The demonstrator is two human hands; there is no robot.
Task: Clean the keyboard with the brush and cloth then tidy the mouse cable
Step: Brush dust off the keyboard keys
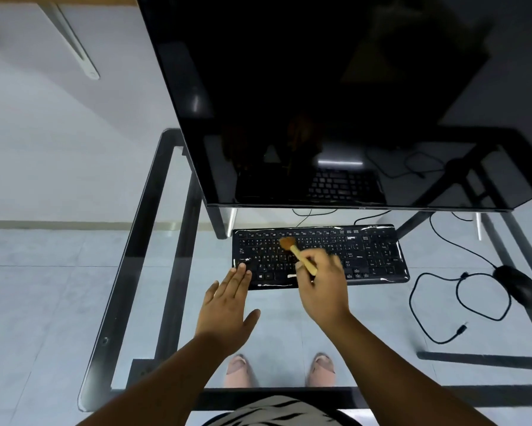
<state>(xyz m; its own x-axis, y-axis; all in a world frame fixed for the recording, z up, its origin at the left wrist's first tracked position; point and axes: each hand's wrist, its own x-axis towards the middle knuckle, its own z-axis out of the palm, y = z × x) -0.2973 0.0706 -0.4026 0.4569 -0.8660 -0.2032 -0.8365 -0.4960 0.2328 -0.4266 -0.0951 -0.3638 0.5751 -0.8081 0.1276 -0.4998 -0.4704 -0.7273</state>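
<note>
Striped clothing (277,410) showed at the bottom edge, and two feet in pale shoes (238,368) stood on the floor under the glass table (141,241). Above the table's near part, the left hand (227,305) lay flat with straight fingers, its fingertips touching the front left corner of the black keyboard (372,256). The right hand (323,287) gripped the wooden handle of a brush (295,250), whose tan bristles rested on the keys in the keyboard's left half. A black mouse (518,284) sat well to the right of the keyboard, its cable (443,302) lying in loose loops between them. Behind the keyboard stood a dark monitor (320,103).
</note>
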